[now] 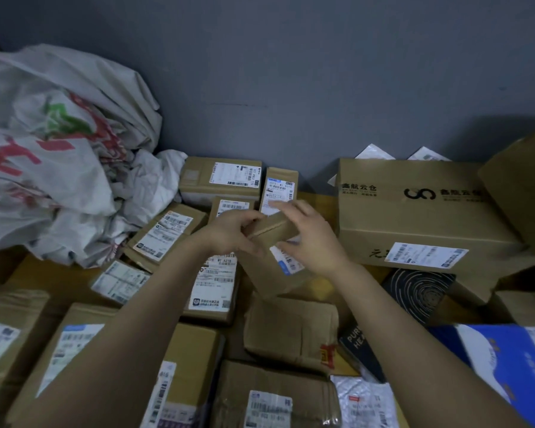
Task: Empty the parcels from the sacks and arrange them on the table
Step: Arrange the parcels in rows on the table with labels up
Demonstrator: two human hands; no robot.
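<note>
- Nearest, under the forearms: parcels (84, 350) already laid flat, mostly brown and label-up. A crumpled carton (291, 325) lies between the forearms, and a blue box (507, 359) lies right of the right forearm.
- Centre: the left hand (232, 233) and right hand (312, 239) grip one small box (274, 231) between them, raised and tilted above the laid parcels. The left fingers curl round its left end. The right fingers reach over its top, with the thumb on the near face. Its label faces the person and is partly hidden.
- Left of the left hand: white sacks (59, 156) lie slumped in a heap against the wall. Whether any parcels remain inside cannot be seen.
- Right of the right hand: a big carton (414, 211) with printed sides.
- Beyond the hands: two labelled boxes stand at the wall, a wide one (220, 180) and a narrow one (280, 186). A strip of bare table (318, 200) shows just past the right fingertips.
- Step in hand, as judged: arranging. The box is out of the sack but not yet set down.
- Next move, as judged: turn the box label-up and lower it into a free gap. The bare strip beyond the right hand looks the likeliest spot, and the neighbouring boxes should stay undisturbed.
</note>
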